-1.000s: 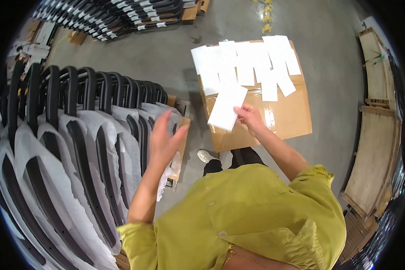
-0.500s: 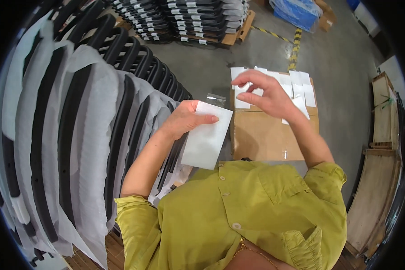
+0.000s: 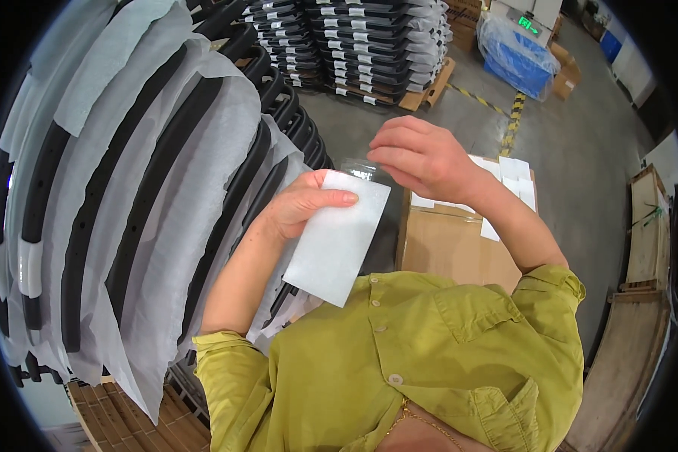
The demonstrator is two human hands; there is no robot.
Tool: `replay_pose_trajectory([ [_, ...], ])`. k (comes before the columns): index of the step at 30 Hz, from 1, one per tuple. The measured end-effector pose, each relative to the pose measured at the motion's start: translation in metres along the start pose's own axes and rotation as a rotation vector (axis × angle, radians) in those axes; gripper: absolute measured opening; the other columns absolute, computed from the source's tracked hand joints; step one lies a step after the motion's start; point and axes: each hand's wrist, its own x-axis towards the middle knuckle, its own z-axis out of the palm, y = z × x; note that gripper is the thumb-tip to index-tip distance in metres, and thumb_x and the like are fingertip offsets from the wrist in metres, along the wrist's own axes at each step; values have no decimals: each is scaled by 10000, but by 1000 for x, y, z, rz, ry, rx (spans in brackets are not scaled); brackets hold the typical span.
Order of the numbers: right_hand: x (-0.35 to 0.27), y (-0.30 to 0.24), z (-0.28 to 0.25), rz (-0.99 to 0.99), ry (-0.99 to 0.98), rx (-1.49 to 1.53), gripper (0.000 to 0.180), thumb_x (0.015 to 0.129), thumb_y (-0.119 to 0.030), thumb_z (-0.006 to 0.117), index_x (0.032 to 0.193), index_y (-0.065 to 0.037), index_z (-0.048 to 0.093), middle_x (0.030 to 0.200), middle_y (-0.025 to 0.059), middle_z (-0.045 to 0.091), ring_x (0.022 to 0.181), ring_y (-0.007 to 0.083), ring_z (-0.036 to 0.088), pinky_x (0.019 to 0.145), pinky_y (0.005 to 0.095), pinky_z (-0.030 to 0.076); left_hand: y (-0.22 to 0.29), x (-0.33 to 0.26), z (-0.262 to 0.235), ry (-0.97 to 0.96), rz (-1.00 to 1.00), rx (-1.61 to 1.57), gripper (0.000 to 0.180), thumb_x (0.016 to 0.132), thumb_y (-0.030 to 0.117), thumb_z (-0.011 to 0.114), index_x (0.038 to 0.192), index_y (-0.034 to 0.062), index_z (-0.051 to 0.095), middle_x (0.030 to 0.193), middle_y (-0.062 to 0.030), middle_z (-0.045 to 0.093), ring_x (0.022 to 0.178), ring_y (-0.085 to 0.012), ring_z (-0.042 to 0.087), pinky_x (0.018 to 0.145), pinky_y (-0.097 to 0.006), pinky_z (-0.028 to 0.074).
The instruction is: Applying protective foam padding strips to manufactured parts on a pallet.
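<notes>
My left hand [image 3: 297,203] grips a white foam sheet [image 3: 340,237] by its upper left edge, thumb flat on the front. A short strip of clear tape [image 3: 359,169] sticks out past the sheet's top edge. Just above and right of that strip is my right hand [image 3: 426,160], its fingers curled and pressed together. The fingertips come close to the tape's corner; whether they pinch it, I cannot tell.
At left stand stacked black curved frames [image 3: 132,218] wrapped in white sheeting. A cardboard box [image 3: 448,245] with several white pieces [image 3: 516,177] on top lies ahead. More stacked frames [image 3: 361,53], a plastic-covered blue bin [image 3: 516,64] and wooden crates [image 3: 625,354] stand around.
My right hand has moved left from over the box to the tape strip, its fingers closing together. The view has shifted, and the foam sheet stays in my left hand.
</notes>
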Motion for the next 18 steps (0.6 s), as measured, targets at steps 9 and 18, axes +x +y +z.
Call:
replay_pose_trajectory([
  [9,-3,-8,4,-125,-22,-64,142,625,-34,593,763,-39,558,845,48,541,796,216,533,628,288,449,-5,-2,11,-7,-8,46,269,684,78,643,923,-2,550,841,-76,597,724,-135,585,657,-263,483],
  [18,-36,-10,43,1274,457,1646,100,786,-141,538,843,-61,524,826,42,559,721,126,528,633,228,420,-28,-13,18,96,-10,129,334,662,64,661,967,6,537,865,-65,593,741,-123,572,690,-259,463],
])
